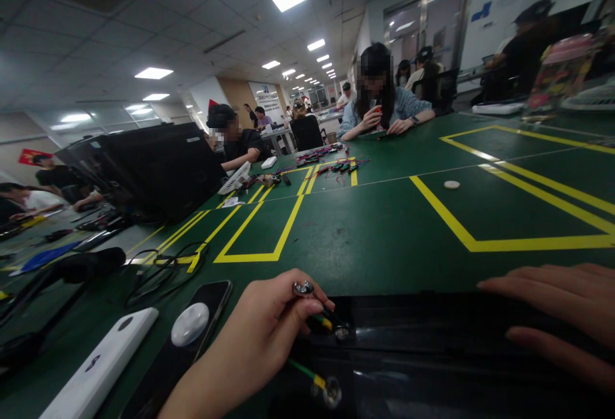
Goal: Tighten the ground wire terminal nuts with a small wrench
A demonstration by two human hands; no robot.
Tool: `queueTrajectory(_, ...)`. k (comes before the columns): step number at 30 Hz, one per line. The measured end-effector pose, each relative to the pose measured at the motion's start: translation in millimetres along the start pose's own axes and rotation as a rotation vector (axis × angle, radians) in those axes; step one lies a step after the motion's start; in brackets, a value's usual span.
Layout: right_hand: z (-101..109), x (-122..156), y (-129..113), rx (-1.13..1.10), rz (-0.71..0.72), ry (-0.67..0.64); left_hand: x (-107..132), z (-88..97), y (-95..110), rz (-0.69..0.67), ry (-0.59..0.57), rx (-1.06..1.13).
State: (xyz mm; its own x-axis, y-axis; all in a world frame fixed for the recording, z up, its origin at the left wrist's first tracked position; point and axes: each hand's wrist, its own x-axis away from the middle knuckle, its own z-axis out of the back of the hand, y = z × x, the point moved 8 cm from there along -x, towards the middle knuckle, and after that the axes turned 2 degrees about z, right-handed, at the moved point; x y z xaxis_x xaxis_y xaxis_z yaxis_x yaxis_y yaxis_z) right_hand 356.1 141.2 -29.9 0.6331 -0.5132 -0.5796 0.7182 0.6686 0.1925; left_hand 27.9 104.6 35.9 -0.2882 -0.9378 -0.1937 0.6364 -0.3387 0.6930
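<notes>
Ring terminals (331,392), three, one in left hand (243,342); right hand (552,310) on black case (408,342).

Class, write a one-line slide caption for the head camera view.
Left hand pinches a metal ring terminal over a black mat; right hand rests on the mat.

Head-worn view looks forward, down onto the left hand (245,342) and right hand (557,310).

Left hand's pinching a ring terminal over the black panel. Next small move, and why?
Probably lower the ring terminal in the left hand onto the black panel, next to the second terminal: it's held just above the surface, and the right hand rests on the panel and can steady it.
</notes>
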Motion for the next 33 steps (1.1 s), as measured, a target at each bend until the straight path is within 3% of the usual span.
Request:
queueTrajectory(6, -6, 4, 2, 0.008, 0.013, -0.019, -4, 4.0, -2, 0.017, 0.034, 0.075)
queueTrajectory(8, -9, 5, 4, 0.007, 0.000, -0.033, 0, 14.1, -2, 0.044, 0.144, 0.136)
queueTrajectory(12, -10, 9, 5, 0.026, -0.007, -0.009, 20, 42.3, -3, 0.121, 0.506, 0.287)
queueTrajectory(14, -9, 11, 5, 0.026, -0.006, 0.000, 26, 42.0, -3, 0.166, 0.548, 0.271)
queueTrajectory(16, -4, 11, 4, 0.030, -0.007, 0.044, 25, 33.5, 1, 0.158, 0.490, 0.198)
queueTrajectory(17, -6, 10, 3, 0.019, 0.002, -0.003, 24, 27.8, 2, 0.143, 0.442, 0.155)
queueTrajectory(20, -2, 6, -1, 0.021, 0.023, 0.014, 20, 13.4, 3, 0.112, 0.309, 0.008)
queueTrajectory(25, -1, 1, -1, 0.010, 0.006, 0.020, 20, 9.6, 5, 0.068, 0.263, -0.143)
queueTrajectory(33, 3, 3, -2, 0.005, 0.014, 0.015, 18, 1.4, 8, 0.000, 0.218, -0.163)
